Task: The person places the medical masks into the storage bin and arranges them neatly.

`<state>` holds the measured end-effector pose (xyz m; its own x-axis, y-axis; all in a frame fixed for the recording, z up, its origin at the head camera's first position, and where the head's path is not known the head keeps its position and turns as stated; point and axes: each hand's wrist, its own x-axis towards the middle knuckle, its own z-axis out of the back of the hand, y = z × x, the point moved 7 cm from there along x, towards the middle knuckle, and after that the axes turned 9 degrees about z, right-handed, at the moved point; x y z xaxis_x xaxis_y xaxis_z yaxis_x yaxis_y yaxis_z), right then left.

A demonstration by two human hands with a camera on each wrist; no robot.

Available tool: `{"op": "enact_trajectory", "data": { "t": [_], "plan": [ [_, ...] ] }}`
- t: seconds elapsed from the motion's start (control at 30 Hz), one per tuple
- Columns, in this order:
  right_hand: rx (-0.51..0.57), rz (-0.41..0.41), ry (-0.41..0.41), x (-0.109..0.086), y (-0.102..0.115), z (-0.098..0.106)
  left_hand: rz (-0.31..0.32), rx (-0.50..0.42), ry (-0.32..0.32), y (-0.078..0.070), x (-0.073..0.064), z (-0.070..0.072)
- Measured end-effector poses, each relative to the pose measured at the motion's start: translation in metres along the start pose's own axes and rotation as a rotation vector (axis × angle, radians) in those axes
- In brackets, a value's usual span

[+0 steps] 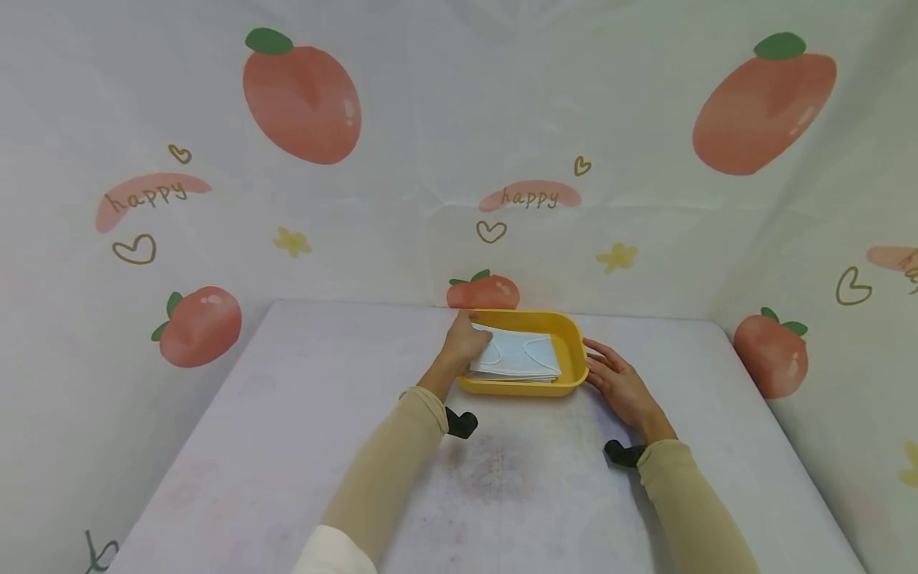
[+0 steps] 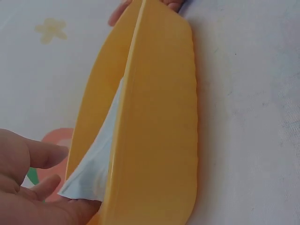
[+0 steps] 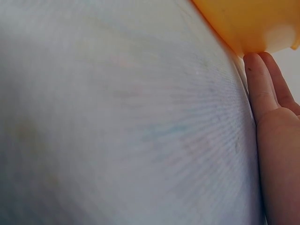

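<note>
A stack of light blue face masks (image 1: 516,353) with white ear loops lies in a yellow tray (image 1: 570,351). Over the tray's left end is my left hand (image 1: 464,343), its thumb above the masks. In the left wrist view, a mask corner (image 2: 86,183) rises above the rim and touches one finger, while the other visible digits stand apart from it. Fingers of my right hand (image 1: 624,391) extend along the tray's right end; in the right wrist view their tips touch its outer wall.
The tray stands on a pale tabletop (image 1: 301,446), close to a white backdrop (image 1: 409,199) printed with fruit and hearts. More of this cloth hangs at both sides. Dark wrist mounts (image 1: 462,423) are on both wrists.
</note>
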<state>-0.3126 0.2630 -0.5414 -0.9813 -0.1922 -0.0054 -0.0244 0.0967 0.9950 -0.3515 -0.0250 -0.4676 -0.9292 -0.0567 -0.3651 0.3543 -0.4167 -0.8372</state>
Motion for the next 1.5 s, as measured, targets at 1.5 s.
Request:
{"op": "enact_trajectory", "data": {
  "t": [1.5],
  "plan": [
    [-0.421, -0.033, -0.045, 0.006, 0.024, 0.018, -0.260, 0.215, -0.296, -0.028, -0.017, 0.078]
  ]
}}
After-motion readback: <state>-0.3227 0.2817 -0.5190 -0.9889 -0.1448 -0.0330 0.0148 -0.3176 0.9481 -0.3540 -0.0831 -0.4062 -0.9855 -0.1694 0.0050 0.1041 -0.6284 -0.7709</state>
